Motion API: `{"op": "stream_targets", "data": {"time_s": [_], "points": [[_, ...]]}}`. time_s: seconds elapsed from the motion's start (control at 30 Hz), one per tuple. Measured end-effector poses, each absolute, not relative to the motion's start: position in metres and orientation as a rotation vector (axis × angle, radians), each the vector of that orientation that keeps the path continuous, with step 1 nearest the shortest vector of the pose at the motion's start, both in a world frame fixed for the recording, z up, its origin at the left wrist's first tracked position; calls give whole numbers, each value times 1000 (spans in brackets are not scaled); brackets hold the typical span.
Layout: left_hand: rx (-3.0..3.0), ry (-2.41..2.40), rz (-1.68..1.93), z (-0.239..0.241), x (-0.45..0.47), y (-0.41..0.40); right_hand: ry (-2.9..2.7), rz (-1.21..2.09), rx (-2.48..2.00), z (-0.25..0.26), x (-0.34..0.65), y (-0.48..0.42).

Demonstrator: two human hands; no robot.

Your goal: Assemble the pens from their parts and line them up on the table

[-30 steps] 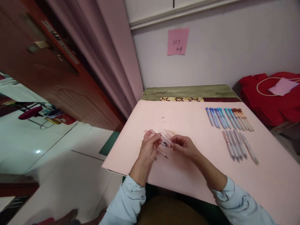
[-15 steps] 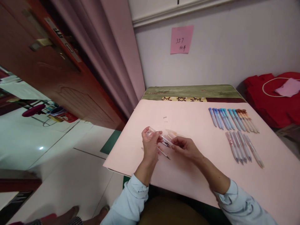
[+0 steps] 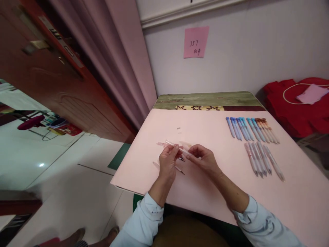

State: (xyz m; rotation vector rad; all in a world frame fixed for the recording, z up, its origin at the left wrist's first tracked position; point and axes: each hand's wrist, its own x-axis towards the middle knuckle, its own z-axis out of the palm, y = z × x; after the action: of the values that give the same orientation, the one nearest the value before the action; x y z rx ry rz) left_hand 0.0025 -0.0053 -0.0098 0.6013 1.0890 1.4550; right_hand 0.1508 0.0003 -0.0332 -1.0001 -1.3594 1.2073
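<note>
A pale, slender pen part point(image 3: 185, 151) stretches between my two hands above the pink-covered table point(image 3: 210, 202). My left hand point(image 3: 167, 164) is closed on it near the middle, and its clear end pokes out past the fingers. On the other end, my right hand point(image 3: 204, 159) grips with thumb and fingers. Whether this is one piece or two joined ones I cannot tell. Beneath my hands lie loose pen parts, among them a white refill point(image 3: 180, 170) with a dark tip and a pinkish clear piece point(image 3: 161, 144); my fingers partly hide them.
To the right, a row of blue and brown pens point(image 3: 246, 128) lies above several clear pens point(image 3: 260, 159). Two tiny bits point(image 3: 179, 128) rest beyond my hands. A red cloth item point(image 3: 288, 106) stands past the right edge, a wooden door point(image 3: 77, 103) at left.
My left hand has slid its grip along the pen part toward my right hand, with its fingers lower and more closed. The whole view has shifted slightly.
</note>
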Motion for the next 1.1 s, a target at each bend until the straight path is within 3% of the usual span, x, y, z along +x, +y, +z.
{"op": "stream_targets", "data": {"time_s": [0.17, 0.9, 1.1], "points": [[543, 1043, 1439, -5, 7, -6, -1323, 1151, -1040, -35, 150, 1], [598, 1119, 1439, -8, -1, -4, -1350, 1445, -1085, -35, 147, -3], [611, 1111, 1451, -9, -2, -3, -1364, 1294, -1057, -36, 148, -2]]}}
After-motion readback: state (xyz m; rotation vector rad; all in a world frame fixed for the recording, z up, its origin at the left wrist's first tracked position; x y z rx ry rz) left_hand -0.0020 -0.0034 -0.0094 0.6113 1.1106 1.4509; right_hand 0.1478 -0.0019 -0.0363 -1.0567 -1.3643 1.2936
